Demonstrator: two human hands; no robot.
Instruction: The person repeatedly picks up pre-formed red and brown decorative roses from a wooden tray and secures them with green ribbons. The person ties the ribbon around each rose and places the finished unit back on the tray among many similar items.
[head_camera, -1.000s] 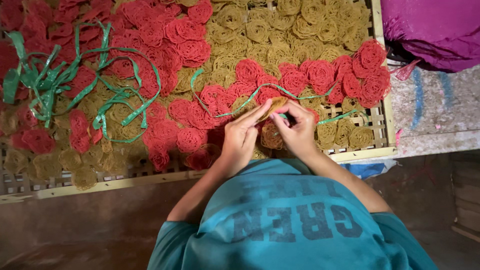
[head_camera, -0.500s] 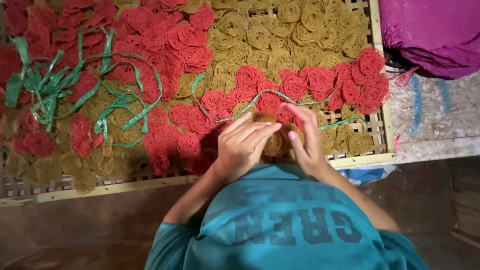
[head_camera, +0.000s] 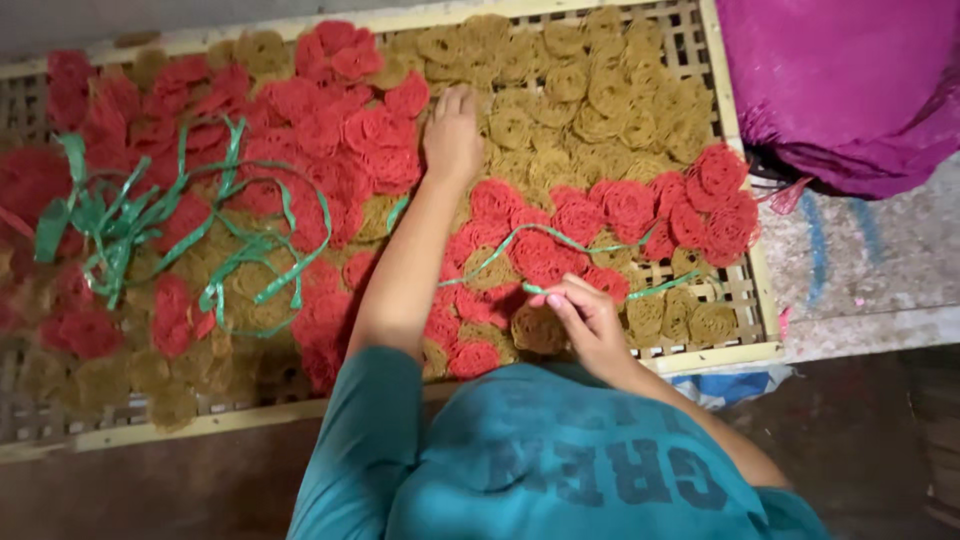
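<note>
At nine o'clock a loose tangle of green plastic strips (head_camera: 150, 235) lay over red coils (head_camera: 320, 130) and tan ones on the bamboo lattice tray (head_camera: 745, 290). The coils were flat, round spirals of thin noodle-like strands, some dyed bright red and some left yellow-brown, spread in overlapping patches.

Toward twelve o'clock the left hand (head_camera: 452, 135) was stretched out flat, palm down, fingers close together, resting on the line where the red coils met the yellow-brown coils (head_camera: 600, 90).

Just right of centre, at about five o'clock from that hand, the right hand (head_camera: 590, 320) was curled, its thumb and fingertips pinching one end of a green plastic strip (head_camera: 520, 240) just above a yellow-brown coil (head_camera: 535, 330). That strip ran up from the pinch in a loop across a cluster of red coils (head_camera: 640, 215), and another length trailed off toward three o'clock over the tray's slats.

At one to two o'clock, off the tray, a magenta mesh sack (head_camera: 850, 80) sat on a grey surface. At six o'clock the person's teal shirt (head_camera: 560, 460) filled the lower edge.
</note>
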